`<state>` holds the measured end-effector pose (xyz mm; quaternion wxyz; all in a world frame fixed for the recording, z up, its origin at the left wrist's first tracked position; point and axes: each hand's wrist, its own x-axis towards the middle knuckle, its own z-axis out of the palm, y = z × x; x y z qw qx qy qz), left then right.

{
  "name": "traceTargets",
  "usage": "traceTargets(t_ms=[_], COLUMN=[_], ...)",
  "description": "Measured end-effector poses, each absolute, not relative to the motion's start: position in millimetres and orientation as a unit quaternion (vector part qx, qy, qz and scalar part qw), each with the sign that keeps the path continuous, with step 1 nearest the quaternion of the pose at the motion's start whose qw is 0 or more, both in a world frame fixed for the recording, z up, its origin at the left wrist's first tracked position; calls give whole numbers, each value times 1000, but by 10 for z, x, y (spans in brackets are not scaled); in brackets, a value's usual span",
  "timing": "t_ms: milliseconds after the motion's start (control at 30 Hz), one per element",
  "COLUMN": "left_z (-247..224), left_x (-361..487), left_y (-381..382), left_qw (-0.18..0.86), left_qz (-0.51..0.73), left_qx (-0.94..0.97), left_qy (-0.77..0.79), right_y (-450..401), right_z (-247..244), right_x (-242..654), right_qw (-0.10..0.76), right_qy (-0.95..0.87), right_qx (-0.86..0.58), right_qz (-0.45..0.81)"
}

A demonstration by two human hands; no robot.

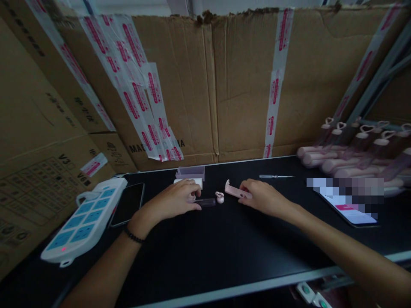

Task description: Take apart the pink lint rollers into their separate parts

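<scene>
My left hand (178, 196) is closed on a translucent purplish tube (205, 202), which points right, low over the black table. Pinched in my right hand (260, 196) is a flat pink plastic piece (236, 191) with a small upturned tip at its left end. Between the two hands a small pink cap with a looped top (220, 197) rests on the table, apart from my fingers. Just behind my left hand lie a white object (198, 182), partly hidden by the fingers, and a lilac translucent tray (192, 172).
On the left are a white power strip (102, 201) and a dark phone (130, 203). A screwdriver (276, 176) lies behind my right hand. A lit phone (348, 209) and several pink bottles with heart-loop caps (366, 132) are at right. Cardboard (240, 85) walls the back.
</scene>
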<state>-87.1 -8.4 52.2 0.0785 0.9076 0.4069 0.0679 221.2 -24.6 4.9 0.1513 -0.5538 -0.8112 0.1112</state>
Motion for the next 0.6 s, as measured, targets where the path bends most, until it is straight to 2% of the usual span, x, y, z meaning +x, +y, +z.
traceTargets(t_ms=[200, 433, 600], left_z=[501, 331, 201], left_x=[-961, -965, -868], left_y=[-164, -348, -310], left_qw=[42, -52, -70], left_qz=[92, 83, 81], left_qx=[903, 906, 914], left_qy=[417, 411, 392], right_y=[-67, 351, 523], right_z=[19, 63, 56], right_x=[2047, 1778, 1665], right_qw=[172, 169, 184], right_qy=[-817, -882, -907], right_qx=[-536, -420, -356], right_qz=[127, 134, 129])
